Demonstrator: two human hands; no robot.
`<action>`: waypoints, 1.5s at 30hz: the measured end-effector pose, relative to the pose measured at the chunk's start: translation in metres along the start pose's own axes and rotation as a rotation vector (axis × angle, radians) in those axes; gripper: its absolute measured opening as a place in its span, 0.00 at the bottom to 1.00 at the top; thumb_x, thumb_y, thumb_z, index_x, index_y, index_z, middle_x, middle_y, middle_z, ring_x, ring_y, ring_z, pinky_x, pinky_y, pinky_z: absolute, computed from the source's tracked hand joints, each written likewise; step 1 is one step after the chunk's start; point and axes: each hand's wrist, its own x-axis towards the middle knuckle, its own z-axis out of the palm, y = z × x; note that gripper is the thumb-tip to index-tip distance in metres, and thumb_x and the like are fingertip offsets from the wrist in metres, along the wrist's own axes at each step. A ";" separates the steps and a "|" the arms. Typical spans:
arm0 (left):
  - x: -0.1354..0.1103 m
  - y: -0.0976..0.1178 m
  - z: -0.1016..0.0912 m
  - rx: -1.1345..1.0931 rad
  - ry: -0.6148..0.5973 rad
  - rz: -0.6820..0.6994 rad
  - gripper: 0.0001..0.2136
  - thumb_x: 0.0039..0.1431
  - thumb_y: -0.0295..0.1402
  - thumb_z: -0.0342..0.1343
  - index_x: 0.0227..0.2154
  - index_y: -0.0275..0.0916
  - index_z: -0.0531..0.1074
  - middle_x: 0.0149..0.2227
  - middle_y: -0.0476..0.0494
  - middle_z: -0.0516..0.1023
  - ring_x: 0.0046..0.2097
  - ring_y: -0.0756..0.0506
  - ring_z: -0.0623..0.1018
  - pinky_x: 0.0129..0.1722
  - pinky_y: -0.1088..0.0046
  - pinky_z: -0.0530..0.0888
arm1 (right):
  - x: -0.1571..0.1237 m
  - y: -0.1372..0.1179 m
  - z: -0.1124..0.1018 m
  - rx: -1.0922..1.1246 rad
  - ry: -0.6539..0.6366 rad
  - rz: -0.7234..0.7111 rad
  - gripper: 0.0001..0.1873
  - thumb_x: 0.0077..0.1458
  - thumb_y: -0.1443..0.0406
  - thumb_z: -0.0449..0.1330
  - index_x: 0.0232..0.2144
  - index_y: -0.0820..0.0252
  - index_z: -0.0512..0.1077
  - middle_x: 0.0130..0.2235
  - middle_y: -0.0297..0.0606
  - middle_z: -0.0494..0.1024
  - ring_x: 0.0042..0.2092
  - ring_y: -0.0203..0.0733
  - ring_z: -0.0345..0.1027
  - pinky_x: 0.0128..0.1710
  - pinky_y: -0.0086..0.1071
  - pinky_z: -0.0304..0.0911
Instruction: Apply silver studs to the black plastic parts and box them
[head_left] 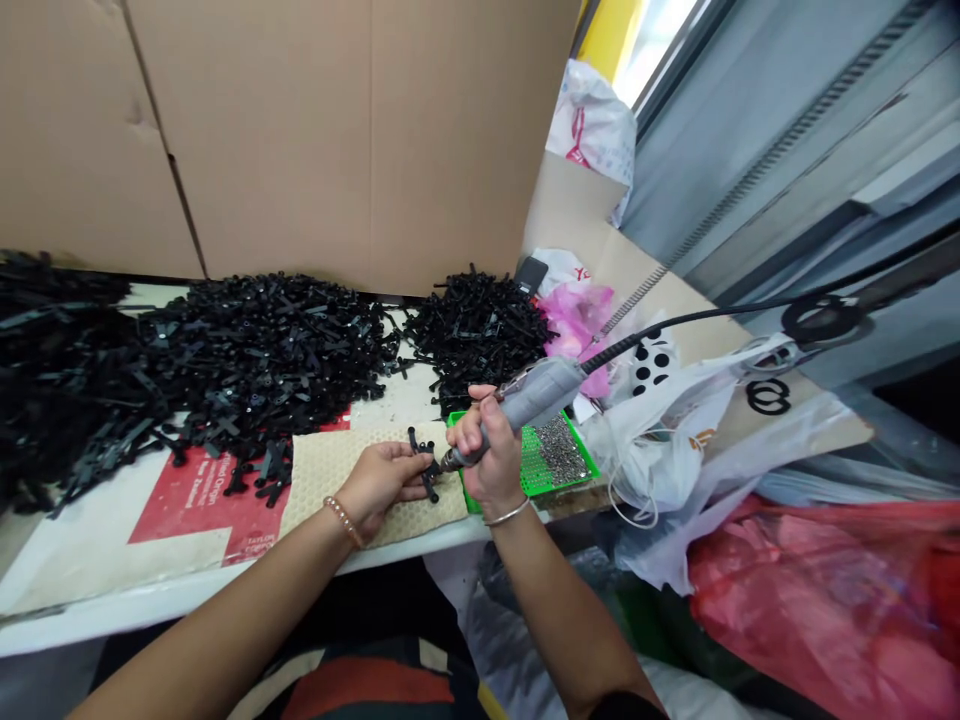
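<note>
The left hand is curled loosely around a small black plastic cross-shaped part, pinching it at the fingertips, with its arms sticking out just past them above the beige dimpled mat. The right hand is clenched around the grey rotary tool, whose tip meets the part right beside the left fingertips. A ribbed flexible drive shaft runs from the tool toward the upper right.

A beaded bracelet circles the left wrist, and a thin metal bangle circles the right. Just past the right hand sits a green tray holding a heap of small metal pieces. Large heaps of black parts cover the table behind the mat, against a cardboard sheet. Plastic bags lie to the right — pink, white and red.
</note>
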 end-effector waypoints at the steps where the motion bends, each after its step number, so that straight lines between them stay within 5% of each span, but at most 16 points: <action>1: 0.000 0.000 0.000 0.000 0.001 0.001 0.04 0.49 0.22 0.63 0.26 0.30 0.72 0.28 0.40 0.80 0.25 0.51 0.77 0.24 0.78 0.76 | 0.000 0.000 0.000 -0.011 0.007 -0.002 0.16 0.48 0.53 0.64 0.34 0.57 0.69 0.14 0.19 0.57 0.16 0.27 0.50 0.21 0.26 0.57; 31: 0.002 -0.004 -0.001 0.006 0.001 0.017 0.04 0.48 0.23 0.64 0.25 0.30 0.73 0.28 0.40 0.80 0.25 0.50 0.78 0.25 0.77 0.76 | -0.002 0.005 -0.004 -0.053 -0.016 -0.014 0.16 0.48 0.53 0.63 0.34 0.57 0.67 0.15 0.20 0.57 0.17 0.28 0.50 0.22 0.27 0.58; 45: 0.004 -0.004 -0.004 0.005 -0.018 0.001 0.09 0.43 0.28 0.68 0.22 0.30 0.74 0.25 0.40 0.79 0.24 0.49 0.77 0.23 0.77 0.76 | 0.001 0.017 -0.009 -0.006 -0.333 0.101 0.13 0.50 0.56 0.64 0.29 0.58 0.67 0.13 0.19 0.56 0.15 0.27 0.48 0.19 0.25 0.53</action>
